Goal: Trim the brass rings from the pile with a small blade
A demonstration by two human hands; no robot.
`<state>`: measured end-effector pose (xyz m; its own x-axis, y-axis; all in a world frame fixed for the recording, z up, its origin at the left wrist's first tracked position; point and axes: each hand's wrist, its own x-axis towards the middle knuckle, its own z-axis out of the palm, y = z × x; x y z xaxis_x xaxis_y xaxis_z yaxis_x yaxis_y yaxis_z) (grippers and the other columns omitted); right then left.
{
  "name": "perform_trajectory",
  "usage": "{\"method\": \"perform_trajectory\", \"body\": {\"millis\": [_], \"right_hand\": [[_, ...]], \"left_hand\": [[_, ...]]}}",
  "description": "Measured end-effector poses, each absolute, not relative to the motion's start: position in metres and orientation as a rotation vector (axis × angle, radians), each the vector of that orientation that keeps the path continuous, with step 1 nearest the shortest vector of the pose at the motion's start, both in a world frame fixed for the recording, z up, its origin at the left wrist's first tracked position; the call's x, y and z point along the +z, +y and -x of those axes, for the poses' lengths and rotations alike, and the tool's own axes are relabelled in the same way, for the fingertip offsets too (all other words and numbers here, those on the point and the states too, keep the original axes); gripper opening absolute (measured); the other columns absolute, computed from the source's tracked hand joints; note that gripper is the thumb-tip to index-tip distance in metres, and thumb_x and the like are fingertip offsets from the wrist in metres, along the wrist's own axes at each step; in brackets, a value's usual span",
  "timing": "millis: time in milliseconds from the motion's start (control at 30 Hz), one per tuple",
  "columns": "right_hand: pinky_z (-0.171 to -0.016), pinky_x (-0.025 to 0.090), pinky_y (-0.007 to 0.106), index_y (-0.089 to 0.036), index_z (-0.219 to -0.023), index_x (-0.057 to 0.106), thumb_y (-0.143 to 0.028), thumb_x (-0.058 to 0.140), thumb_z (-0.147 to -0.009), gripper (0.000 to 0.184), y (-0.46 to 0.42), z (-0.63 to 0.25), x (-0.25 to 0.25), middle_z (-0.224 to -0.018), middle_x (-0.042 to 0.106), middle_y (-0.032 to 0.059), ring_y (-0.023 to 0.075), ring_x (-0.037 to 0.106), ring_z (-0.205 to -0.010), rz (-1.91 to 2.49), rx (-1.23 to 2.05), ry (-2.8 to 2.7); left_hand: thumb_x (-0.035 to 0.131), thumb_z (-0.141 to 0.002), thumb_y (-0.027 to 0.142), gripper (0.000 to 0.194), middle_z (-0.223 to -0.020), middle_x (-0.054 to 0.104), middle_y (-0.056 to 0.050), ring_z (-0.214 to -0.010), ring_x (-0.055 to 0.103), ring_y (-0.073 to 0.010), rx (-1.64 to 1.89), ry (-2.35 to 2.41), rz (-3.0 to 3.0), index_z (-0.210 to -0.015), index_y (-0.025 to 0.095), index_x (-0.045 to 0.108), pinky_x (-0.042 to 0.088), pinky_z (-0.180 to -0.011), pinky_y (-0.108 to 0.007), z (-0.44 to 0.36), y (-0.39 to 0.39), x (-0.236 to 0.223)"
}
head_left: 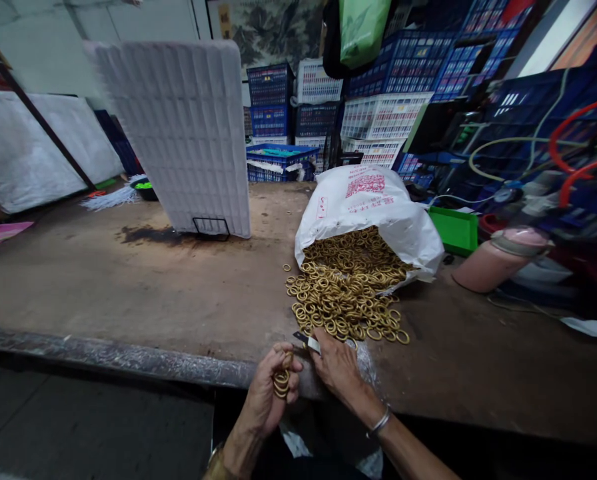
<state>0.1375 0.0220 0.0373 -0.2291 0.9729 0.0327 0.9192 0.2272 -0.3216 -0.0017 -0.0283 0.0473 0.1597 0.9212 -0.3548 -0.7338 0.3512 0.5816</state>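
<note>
Left hand: curled round a few gold-coloured rings (281, 385), in front of the sack (363, 200); a loose grip could drop one.
Right hand (339, 365): gripping what seems a slim knife (312, 344), its dark tip hard to read; a slip could nick the left hand (267, 387).
Ring pile (343, 303): smooth, round, loose at the sack's mouth; a nudge could scatter it.
Sack: crinkled, white, red-printed.
Counter (128, 293): brown, stained left of the sack.

The rings (341, 300) look brassy gold, the sack (328, 217) white with red print, the worktop (118, 287) brown, blotched black.
</note>
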Motion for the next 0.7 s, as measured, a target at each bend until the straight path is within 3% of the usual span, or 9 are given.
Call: {"method": "perform_trajectory", "body": {"millis": [200,300,500,700], "right_hand": [[-0.055,0.024,0.024,-0.02,-0.087,0.048,-0.016,0.042,-0.076,0.013,0.025,-0.142,0.031,-0.078,0.062,0.0018,0.0148,0.057,-0.069,1.759,0.383,-2.23],[-0.055,0.026,0.023,-0.02,-0.084,0.047,-0.017,0.04,-0.076,0.011,0.024,-0.146,0.032,-0.071,0.059,0.0006,0.0139,0.054,-0.063,1.701,0.514,-2.166],[-0.057,0.034,0.022,-0.021,-0.077,0.041,-0.025,0.037,-0.079,0.006,0.014,-0.148,0.041,-0.066,0.05,-0.002,0.0129,0.049,-0.06,1.433,0.773,-2.038],[-0.06,0.038,0.022,-0.02,-0.071,0.043,-0.039,0.035,-0.081,0.022,0.013,-0.143,0.045,-0.066,0.047,-0.0021,0.0121,0.046,-0.063,1.378,0.985,-1.862]], "left_hand": [[0.065,-0.065,0.027,0.019,-0.067,0.058,-0.002,-0.056,0.052,-0.0087,1.197,0.725,-0.154,-0.068,0.013,0.053,0.032,-0.04,-0.015,0.003,-0.022,0.042],[0.067,-0.064,0.029,0.023,-0.067,0.057,-0.001,-0.056,0.052,-0.0091,1.218,0.814,-0.234,-0.068,0.014,0.051,0.033,-0.04,-0.016,-0.001,-0.021,0.043],[0.064,-0.065,0.043,0.034,-0.057,0.049,0.005,-0.042,0.042,-0.0046,1.176,1.001,-0.521,-0.079,0.015,0.052,0.027,-0.035,-0.014,-0.013,-0.02,0.045],[0.064,-0.063,0.045,0.032,-0.045,0.041,0.008,-0.037,0.032,-0.0032,1.174,1.152,-0.726,-0.067,0.015,0.053,0.024,-0.038,-0.016,-0.018,-0.022,0.053]]}}
